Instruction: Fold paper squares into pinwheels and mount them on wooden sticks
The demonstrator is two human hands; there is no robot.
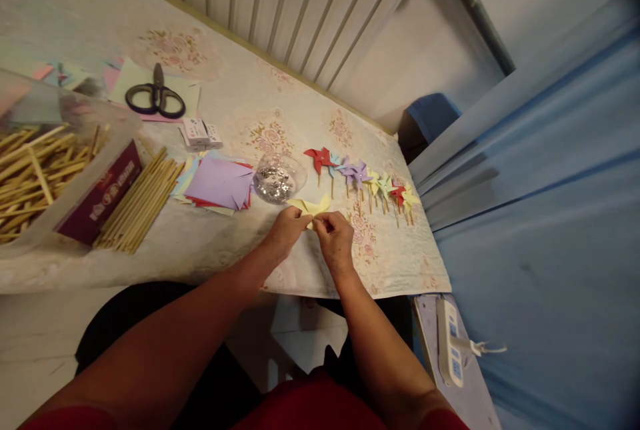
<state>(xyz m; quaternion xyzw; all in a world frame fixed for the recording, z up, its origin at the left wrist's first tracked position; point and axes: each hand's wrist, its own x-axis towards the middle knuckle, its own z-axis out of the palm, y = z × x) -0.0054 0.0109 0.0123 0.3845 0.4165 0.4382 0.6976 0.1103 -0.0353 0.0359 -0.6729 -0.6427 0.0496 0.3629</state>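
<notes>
Between my hands, just above the table's near side, is a yellow paper pinwheel point(311, 205) with its blades partly folded in. My left hand point(289, 230) pinches it from the left. The fingers of my right hand point(334, 233) are closed at its centre; whether they also hold a pin is too small to tell. Behind it stands a clear dish point(278, 179) of small shiny metal pins. To the left lies a stack of coloured paper squares point(220, 180) with cut corners, purple on top. Finished pinwheels point(357, 173) on sticks lie in a row to the right.
At left, a clear plastic bin point(30, 217) holds many wooden sticks, with a bundle of sticks point(140, 203) beside it. Black-handled scissors point(157, 93) rest on paper sheets near small white boxes point(199, 133). A power strip point(450, 343) sits lower right, by a blue curtain point(540, 217).
</notes>
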